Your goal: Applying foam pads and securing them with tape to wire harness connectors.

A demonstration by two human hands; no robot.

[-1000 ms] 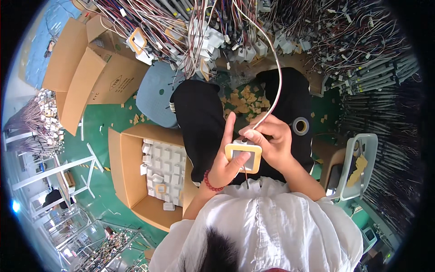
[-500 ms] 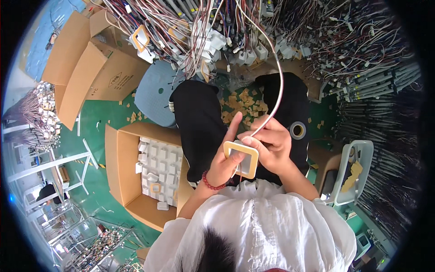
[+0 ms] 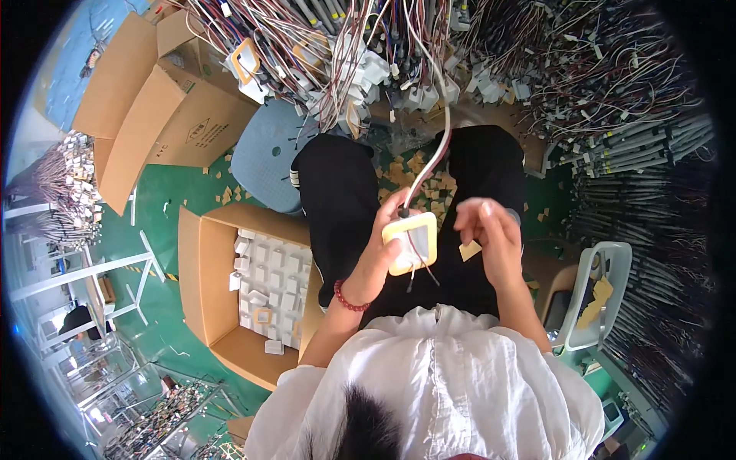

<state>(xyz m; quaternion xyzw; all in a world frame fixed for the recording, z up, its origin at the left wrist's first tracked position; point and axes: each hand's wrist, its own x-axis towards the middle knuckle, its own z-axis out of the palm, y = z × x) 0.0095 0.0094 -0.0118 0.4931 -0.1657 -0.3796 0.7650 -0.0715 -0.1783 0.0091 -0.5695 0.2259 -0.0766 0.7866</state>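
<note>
My left hand (image 3: 374, 257) grips a small white square housing (image 3: 411, 259) with a yellowish rim, its thumb across the near-left side. Out of the housing's far side runs a white and dark red cable (image 3: 431, 165), through a black collar. Thin dark wire ends poke from the housing's open face toward me. My right hand (image 3: 492, 238) is off the housing, to its right, fingers loosely bent and apart. Just below those fingers shows a small tan paper piece (image 3: 470, 250); whether it touches them I cannot tell.
An open cardboard box (image 3: 222, 326) with rows of white housings stands left of my legs. A blue stool (image 3: 264, 165) is beyond it. Bundled cables (image 3: 360, 46) hang ahead and right. Tan scraps (image 3: 395, 170) litter the green floor. A clear bin (image 3: 571, 330) sits at right.
My right hand has let go of the cable and moved right and down. The cable has swung left, and the housing's rim looks paler. A tan paper piece now shows by my right hand.
</note>
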